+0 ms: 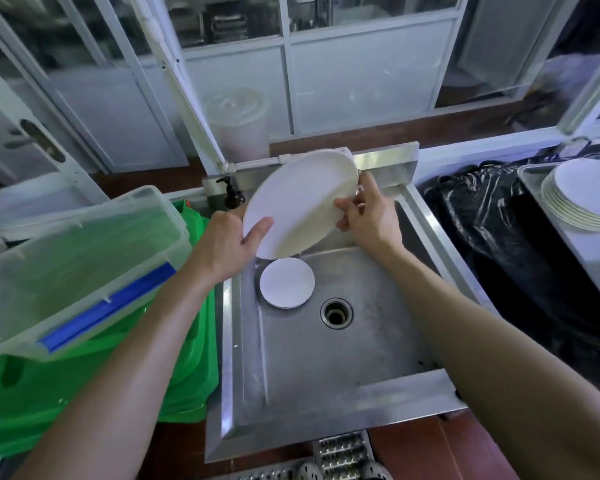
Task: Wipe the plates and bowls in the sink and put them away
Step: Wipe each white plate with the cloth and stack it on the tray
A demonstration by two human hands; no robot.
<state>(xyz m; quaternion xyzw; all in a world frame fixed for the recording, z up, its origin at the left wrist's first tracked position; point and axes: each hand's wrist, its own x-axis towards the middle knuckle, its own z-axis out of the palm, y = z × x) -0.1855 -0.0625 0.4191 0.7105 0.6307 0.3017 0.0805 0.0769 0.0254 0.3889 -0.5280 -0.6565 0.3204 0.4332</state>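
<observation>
The person held a white plate (300,202) tilted over the steel sink (378,341), probably so both faces could be reached and drips fell into the basin. The left hand (229,242) steadied its lower rim, thumb curled onto the face, a firm grip. The right hand (368,214) pinched the opposite edge; whether it also held a cloth, I cannot tell. A small white dish (287,283) lay in the sink beside the drain (336,313), awaiting its turn. Finished plates (582,195) sat stacked to the right.

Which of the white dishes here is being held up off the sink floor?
The large plate, tilted above the sink, gripped by the left hand and right hand. The small dish lies flat near the drain; the stack sits at right.
</observation>
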